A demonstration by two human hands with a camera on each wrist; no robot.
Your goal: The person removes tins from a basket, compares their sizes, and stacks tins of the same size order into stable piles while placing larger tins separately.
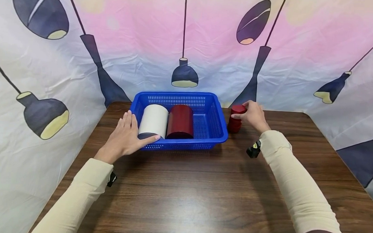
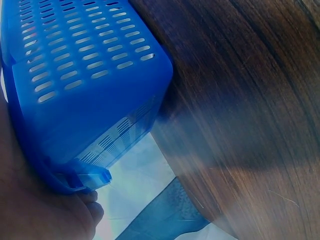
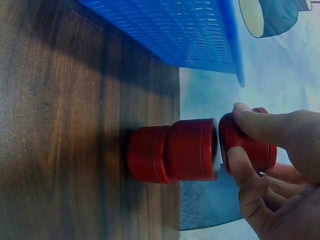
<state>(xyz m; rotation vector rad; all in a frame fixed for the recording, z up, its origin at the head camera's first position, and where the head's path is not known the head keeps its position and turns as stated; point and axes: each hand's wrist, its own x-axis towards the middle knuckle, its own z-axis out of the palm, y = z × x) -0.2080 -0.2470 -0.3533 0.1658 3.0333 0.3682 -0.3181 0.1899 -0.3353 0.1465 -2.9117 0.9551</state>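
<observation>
My left hand (image 1: 123,138) rests at the left front corner of a blue plastic basket (image 1: 188,142), fingers stretched out along its left side and thumb along the front rim. Inside the basket, a white cylinder (image 1: 155,116) lies beside a dark red cylinder (image 1: 181,120). Right of the basket, my right hand (image 1: 255,116) pinches a small red round canister (image 3: 252,147) between thumb and fingers. Two similar red canisters, an upper one (image 3: 192,150) and a lower one (image 3: 148,154), stand stacked on the table just below it. A narrow gap shows between the held canister and the stack.
A brown wood-grain table (image 1: 176,186) carries everything. Behind it hangs a cloth backdrop (image 1: 138,68) printed with lamps, close to the table's back edge. Small black wrist cameras hang under both cuffs; the right camera (image 1: 253,150) sits just above the table.
</observation>
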